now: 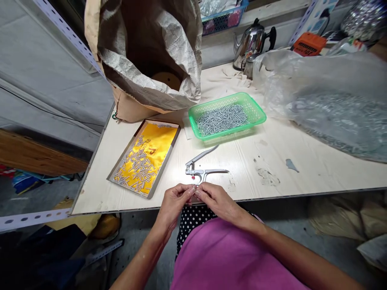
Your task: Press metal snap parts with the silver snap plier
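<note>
My left hand (175, 201) and my right hand (213, 197) meet at the table's front edge, fingertips pinched together on a tiny metal piece (193, 187) too small to name. Just beyond them lie metal hand pliers (201, 167) with handles spread, untouched. A shallow box lid with yellow lining (145, 157) holding several small silvery pieces sits to the left. A green plastic basket (226, 117) full of similar silvery pieces stands behind the pliers.
A large open paper sack (145, 52) stands at the back left. A clear plastic bag (326, 104) of silvery parts covers the right side. A metal kettle (252, 40) and an orange box (308, 43) are at the back. The wooden table (272, 169) ends near my lap.
</note>
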A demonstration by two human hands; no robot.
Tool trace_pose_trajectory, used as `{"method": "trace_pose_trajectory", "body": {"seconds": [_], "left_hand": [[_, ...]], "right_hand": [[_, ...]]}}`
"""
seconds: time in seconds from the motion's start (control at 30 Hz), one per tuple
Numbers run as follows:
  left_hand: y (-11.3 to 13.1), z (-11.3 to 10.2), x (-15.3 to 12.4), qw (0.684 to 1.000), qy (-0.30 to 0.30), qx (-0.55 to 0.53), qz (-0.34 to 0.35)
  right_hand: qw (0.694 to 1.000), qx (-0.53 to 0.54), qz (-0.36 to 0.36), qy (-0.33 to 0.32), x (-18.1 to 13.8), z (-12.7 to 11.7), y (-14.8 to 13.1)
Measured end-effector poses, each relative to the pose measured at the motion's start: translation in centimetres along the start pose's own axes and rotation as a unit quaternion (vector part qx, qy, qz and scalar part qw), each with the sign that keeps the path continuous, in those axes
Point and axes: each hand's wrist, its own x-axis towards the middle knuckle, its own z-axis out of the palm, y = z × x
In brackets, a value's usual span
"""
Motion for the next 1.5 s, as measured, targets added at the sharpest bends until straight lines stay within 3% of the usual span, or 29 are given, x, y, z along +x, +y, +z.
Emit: {"method": "trace_pose_trajectory", "body": {"seconds": [0.13,0.2,0.37,0.57,0.97,1.17,1.33,1.5], "left_hand": [[0.7,-0.2,0.6,0.997,0.028,0.055,0.037],[1.0,-0.4,1.2,0.992,0.066,0.096,0.054],[0.2,-0.9,3.7,0.981,0.099,0.163,0.024],[-1.4,-0.8,5.4,0.983,0.069,0.172,-0.001],[-1.5,-0.8,5.2,0.961,0.073,0.267,0.005],[-0.9,-1.0,5.8,0.952,0.028,0.303,-0.031],[0.7,-1.2,6.4,0.951,-0.054,0.28,-0.12],[1.6,-1.6,7.0,0.942,-0.126,0.277,-0.143]], "right_hand": [[0.997,-0.068,-0.035,0.012,0.3,-0.6,-0.2],[0.987,-0.139,-0.062,0.053,0.5,-1.6,-0.4],[0.921,-0.357,-0.062,0.145,1.0,-5.0,1.0],[0.884,-0.454,-0.039,0.105,1.1,-6.0,3.8],[0.864,-0.498,-0.012,0.075,1.7,-6.2,3.9],[0.865,-0.496,-0.019,0.08,1.6,-6.1,3.9],[0.868,-0.493,-0.03,0.061,1.6,-6.5,3.4],[0.863,-0.502,-0.042,0.043,1.6,-6.9,3.3]]}}
